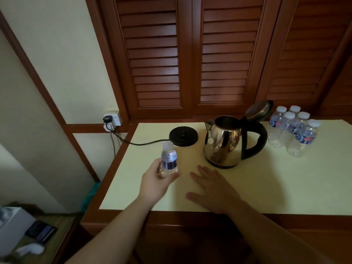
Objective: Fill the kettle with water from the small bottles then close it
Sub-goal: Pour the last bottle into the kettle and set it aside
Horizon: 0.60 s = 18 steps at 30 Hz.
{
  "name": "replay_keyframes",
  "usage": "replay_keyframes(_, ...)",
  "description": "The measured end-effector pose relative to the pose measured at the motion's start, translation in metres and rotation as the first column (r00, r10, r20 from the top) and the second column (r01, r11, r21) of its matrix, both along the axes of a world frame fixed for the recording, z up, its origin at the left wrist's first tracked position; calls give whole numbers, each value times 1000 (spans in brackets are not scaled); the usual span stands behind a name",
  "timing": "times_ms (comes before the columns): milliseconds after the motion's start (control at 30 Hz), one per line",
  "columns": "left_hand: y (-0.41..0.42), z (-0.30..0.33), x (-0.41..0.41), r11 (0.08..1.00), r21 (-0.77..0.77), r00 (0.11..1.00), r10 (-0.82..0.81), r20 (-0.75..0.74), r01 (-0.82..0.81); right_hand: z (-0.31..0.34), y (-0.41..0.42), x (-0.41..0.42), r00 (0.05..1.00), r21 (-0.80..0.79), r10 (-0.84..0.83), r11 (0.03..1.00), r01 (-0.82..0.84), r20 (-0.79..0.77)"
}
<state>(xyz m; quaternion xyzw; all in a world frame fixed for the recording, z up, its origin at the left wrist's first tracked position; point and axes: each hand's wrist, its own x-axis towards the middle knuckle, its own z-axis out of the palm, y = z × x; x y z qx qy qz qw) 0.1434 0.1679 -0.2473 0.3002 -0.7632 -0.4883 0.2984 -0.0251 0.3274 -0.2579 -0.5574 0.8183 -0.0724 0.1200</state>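
A steel kettle (226, 141) with a black handle stands on the pale tabletop (266, 183), its lid (259, 111) hinged up and open. My left hand (155, 182) grips a small capped water bottle (169, 161) upright, left of the kettle and just in front of the black kettle base (183, 135). My right hand (213, 189) lies flat on the table with fingers spread, just in front of the kettle and holding nothing. Several small bottles (293, 130) with white caps stand in a cluster right of the kettle.
The base's black cord (141, 143) runs left to a wall socket (112, 118). Wooden louvred doors (190, 54) rise behind the table. A lower side table (57, 223) at the bottom left holds a white box and dark items.
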Motion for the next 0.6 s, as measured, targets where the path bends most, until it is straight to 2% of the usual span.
replay_keyframes(133,11,-5,6,997,-70,998,-28,55,32,-1,-1,-1,1000,-18,-3,1000,3,19)
replay_keyframes(233,13,-3,6,996,-85,998,-12,56,17,6,-3,-1,987,-57,-33,997,42,154)
replay_keyframes(300,15,-2,5,996,-90,999,-2,46,6,18,-8,-4,960,-142,-57,985,100,275)
replay_keyframes(367,16,-1,5,997,-74,1000,0,30,2,39,-15,-6,945,-292,-44,945,145,325)
replay_keyframes(467,15,0,6,999,-40,1000,-3,26,4,85,-31,2,952,-468,20,874,132,306)
replay_keyframes(600,14,0,5,999,-36,998,7,57,-5,126,-55,15,973,-512,90,859,32,213)
